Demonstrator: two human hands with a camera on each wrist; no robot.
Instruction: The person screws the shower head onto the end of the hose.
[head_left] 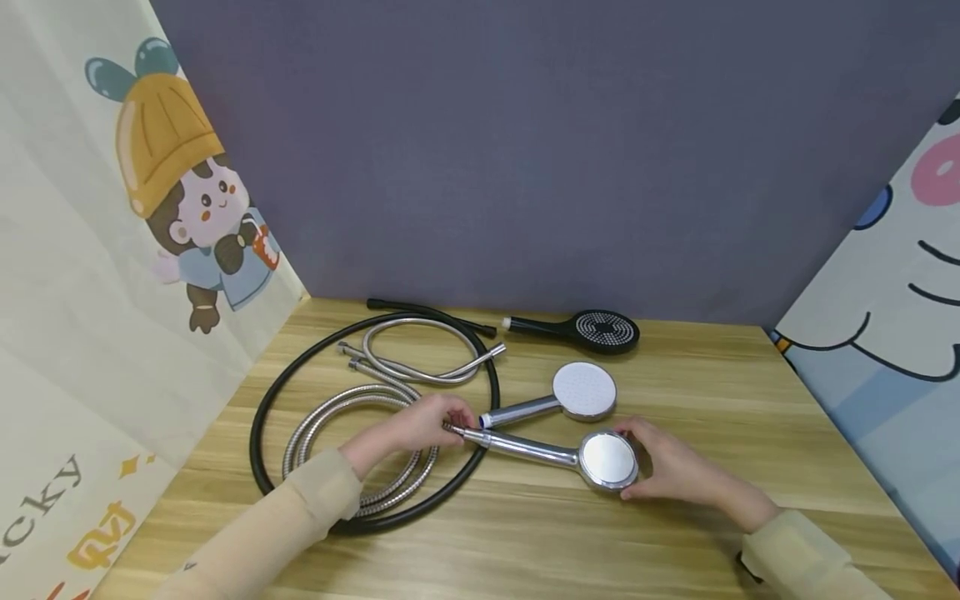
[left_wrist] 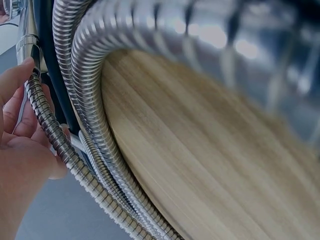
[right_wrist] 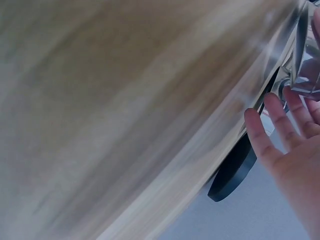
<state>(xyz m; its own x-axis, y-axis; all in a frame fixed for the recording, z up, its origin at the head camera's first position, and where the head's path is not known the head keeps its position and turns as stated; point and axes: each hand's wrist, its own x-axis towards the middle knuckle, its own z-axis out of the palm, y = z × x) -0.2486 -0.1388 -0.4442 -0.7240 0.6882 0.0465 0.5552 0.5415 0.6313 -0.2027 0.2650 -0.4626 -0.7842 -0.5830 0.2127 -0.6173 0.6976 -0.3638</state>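
A chrome hand shower point(head_left: 536, 450) lies across the space between both hands, its round face turned up. My right hand point(head_left: 667, 467) holds the rim of its head, thumb at the near side and fingers at the far side. In the right wrist view only part of the shiny head point(right_wrist: 306, 77) shows beside the fingers. My left hand point(head_left: 431, 423) pinches the end of a ribbed metal hose point(left_wrist: 55, 132) right at the tip of the handle. In the left wrist view the thumb presses by that joint, and the hose runs down from it.
A second chrome hand shower point(head_left: 585, 388) with a white face lies just behind. Farther back is a black hand shower point(head_left: 606, 332). A large black hose loop point(head_left: 258, 433) surrounds coiled metal hoses point(head_left: 300, 437) on the wooden table point(head_left: 525, 542). A grey panel point(head_left: 525, 167) stands behind.
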